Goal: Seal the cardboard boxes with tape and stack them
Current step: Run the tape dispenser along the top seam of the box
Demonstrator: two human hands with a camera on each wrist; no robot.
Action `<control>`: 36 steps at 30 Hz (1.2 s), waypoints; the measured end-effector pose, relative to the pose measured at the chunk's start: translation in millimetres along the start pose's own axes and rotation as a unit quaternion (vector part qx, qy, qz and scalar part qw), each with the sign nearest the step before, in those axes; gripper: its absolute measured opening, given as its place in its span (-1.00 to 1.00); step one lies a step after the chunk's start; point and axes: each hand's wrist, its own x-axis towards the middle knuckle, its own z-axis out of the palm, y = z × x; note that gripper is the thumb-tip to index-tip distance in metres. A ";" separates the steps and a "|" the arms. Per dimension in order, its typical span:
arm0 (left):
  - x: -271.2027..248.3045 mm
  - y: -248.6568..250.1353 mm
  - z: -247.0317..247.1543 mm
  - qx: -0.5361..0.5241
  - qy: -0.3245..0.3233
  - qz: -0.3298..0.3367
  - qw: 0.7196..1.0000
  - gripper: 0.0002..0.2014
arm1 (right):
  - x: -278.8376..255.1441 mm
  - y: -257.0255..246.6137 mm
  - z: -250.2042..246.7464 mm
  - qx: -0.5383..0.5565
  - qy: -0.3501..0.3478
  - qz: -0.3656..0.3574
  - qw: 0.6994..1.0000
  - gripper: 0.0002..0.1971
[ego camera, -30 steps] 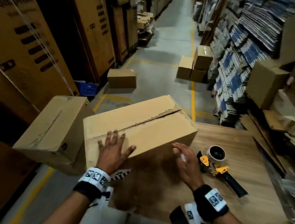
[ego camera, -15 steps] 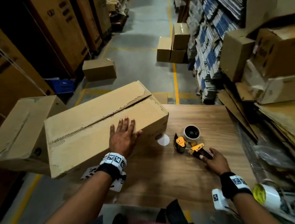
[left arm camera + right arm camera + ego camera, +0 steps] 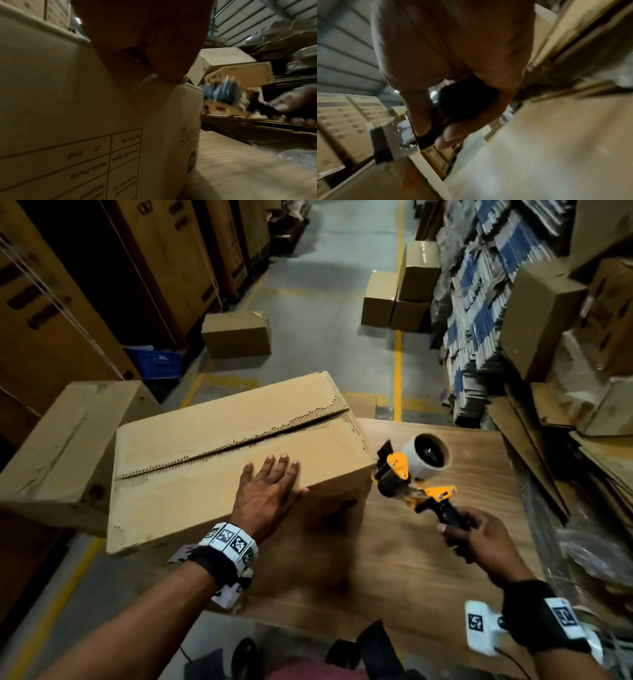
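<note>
A brown cardboard box (image 3: 219,446) lies on the wooden table (image 3: 428,559), its two top flaps meeting along an untaped seam. My left hand (image 3: 270,491) presses flat on the box's near top edge, fingers straight, thumb over the front face (image 3: 102,121). My right hand (image 3: 469,535) grips the black handle of an orange tape dispenser (image 3: 411,474), lifted off the table just right of the box's corner, its tape roll (image 3: 426,455) facing up. In the right wrist view the fingers (image 3: 423,115) curl round the dark handle (image 3: 465,100). The dispenser (image 3: 226,94) is a blur in the left wrist view.
Another box (image 3: 65,446) stands left of the table, level with it. Loose boxes (image 3: 236,333) and a small stack (image 3: 400,292) sit on the aisle floor. Flattened cartons and boxes (image 3: 548,419) crowd the right edge. Tall cartons (image 3: 51,313) line the left.
My right hand took hold of the tape dispenser and lifted it off the table toward the box's right corner. The left hand stayed pressed on the box.
</note>
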 end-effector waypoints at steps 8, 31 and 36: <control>-16.6 25.6 9.1 0.017 0.025 0.036 0.999 -0.21 | -34.4 -84.8 -66.8 -0.022 -0.031 -0.077 0.996 -0.71; -34.9 -9.6 -71.2 -0.724 0.152 -0.079 0.668 -0.51 | -44.7 -199.9 73.1 0.147 -0.239 -0.156 0.947 -0.65; -56.2 -56.7 -82.1 -0.733 0.188 -0.060 0.651 -0.65 | -52.5 -226.9 119.6 0.146 -0.233 -0.166 0.947 -0.63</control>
